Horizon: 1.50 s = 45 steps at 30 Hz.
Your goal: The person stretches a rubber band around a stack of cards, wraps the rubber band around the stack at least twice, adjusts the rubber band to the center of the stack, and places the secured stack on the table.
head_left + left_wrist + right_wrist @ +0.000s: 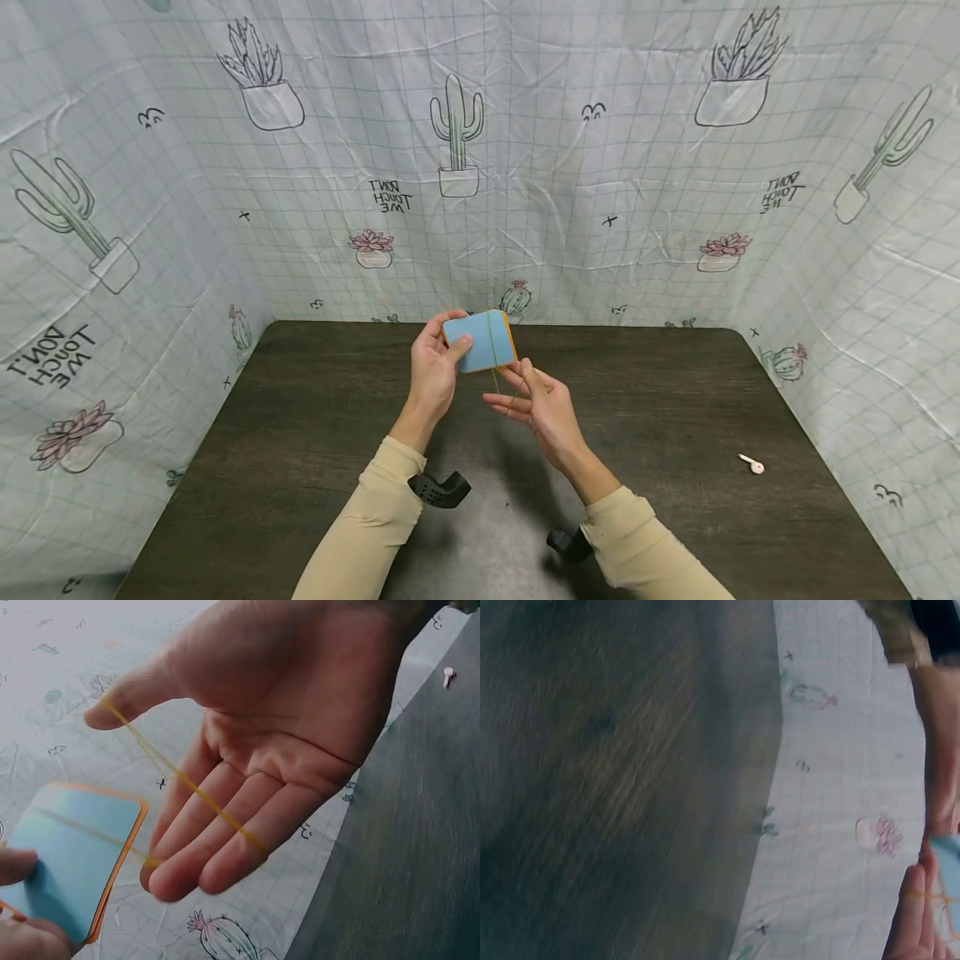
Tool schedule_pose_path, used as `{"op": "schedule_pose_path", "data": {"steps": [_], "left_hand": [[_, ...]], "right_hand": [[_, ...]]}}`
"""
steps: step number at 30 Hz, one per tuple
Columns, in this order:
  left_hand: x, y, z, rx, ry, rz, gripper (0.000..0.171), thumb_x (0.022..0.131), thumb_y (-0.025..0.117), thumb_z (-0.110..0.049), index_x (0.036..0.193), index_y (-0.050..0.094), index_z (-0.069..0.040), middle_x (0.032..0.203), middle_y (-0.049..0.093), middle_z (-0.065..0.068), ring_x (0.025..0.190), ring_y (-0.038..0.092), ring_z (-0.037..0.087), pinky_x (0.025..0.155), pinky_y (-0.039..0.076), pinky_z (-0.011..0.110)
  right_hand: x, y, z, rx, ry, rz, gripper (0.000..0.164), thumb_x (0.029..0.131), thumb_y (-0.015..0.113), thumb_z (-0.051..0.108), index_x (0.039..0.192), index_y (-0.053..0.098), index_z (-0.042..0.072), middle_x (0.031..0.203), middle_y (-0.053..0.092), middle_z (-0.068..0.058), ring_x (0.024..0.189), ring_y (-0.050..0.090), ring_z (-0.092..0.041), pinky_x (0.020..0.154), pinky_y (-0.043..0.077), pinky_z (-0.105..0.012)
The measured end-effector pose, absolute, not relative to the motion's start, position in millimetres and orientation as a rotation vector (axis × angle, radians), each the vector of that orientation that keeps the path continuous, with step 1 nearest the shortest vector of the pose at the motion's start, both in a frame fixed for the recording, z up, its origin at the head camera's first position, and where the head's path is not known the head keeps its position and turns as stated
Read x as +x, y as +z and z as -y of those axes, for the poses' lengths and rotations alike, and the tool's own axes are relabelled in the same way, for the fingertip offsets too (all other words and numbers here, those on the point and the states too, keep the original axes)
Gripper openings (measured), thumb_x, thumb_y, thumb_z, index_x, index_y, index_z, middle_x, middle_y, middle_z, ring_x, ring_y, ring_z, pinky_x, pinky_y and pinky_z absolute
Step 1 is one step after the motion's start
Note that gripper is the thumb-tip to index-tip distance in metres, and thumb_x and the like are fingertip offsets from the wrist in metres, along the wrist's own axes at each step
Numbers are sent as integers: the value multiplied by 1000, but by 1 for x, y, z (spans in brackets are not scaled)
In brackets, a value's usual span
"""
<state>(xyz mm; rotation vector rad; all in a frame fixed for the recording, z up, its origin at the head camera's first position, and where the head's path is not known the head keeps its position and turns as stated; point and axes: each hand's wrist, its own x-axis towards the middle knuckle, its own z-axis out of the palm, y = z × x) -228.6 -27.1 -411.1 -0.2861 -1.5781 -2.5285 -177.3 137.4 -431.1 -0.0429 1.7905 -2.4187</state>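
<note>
My left hand (pixel 433 371) grips a blue card with rounded corners (pixel 476 329), its thumb flat on the face. Orange edging shows behind the blue, and I cannot tell how many layers there are. A thin yellowish rubber band (pixel 199 793) crosses the card near its right end and runs on to my right hand (pixel 552 412). That hand is spread below the card's right corner. In the left wrist view its fingers are nearly straight, with the band stretched from the thumb across the fingers. The right wrist view catches the card (pixel 951 870) only at its edge.
A dark wood-grain table (pixel 300 467) lies below both hands. At its right side is a small white earbud (pixel 756 467). A white curtain with cactus drawings (pixel 540 150) stands around the back and sides. Black devices (pixel 442 490) sit at both wrists.
</note>
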Motion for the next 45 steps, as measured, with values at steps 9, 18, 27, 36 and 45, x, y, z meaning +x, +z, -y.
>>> {"op": "schedule_pose_path", "data": {"steps": [9,18,27,36,45], "left_hand": [[-228,-418,33,-546,-2456,1760,29,94,56,16,122,53,12,100,60,4,90,57,18,75,50,29],[-227,-417,36,-695,-2389,1953,28,96,58,10,123,55,10,97,59,4,90,56,18,78,47,31],[-227,-418,35,-800,-2306,2070,26,97,59,7,122,57,6,104,60,13,93,58,21,79,48,32],[-224,-413,32,-718,-2344,2050,27,96,58,10,123,57,7,102,59,11,91,58,20,79,49,30],[-226,-413,26,-577,-2394,2006,29,95,56,13,124,57,8,101,61,10,91,59,18,76,50,31]], "right_hand": [[-199,-427,-153,53,-2243,-1714,93,93,55,67,143,40,-10,134,56,-32,91,73,-34,85,56,-47],[-209,-416,-158,-17,-2119,-1756,96,92,49,74,140,43,-9,117,65,-30,82,74,-35,80,56,-50],[-213,-413,-157,-40,-2037,-1838,84,97,49,65,136,47,-10,110,67,-31,78,74,-35,77,58,-49],[-211,-414,-157,-93,-2128,-1840,64,101,56,44,129,54,-14,92,71,-20,70,74,-30,69,60,-43],[-207,-425,-153,-44,-2290,-1868,56,100,63,40,120,62,-12,90,70,-19,68,73,-27,69,60,-41]]}}
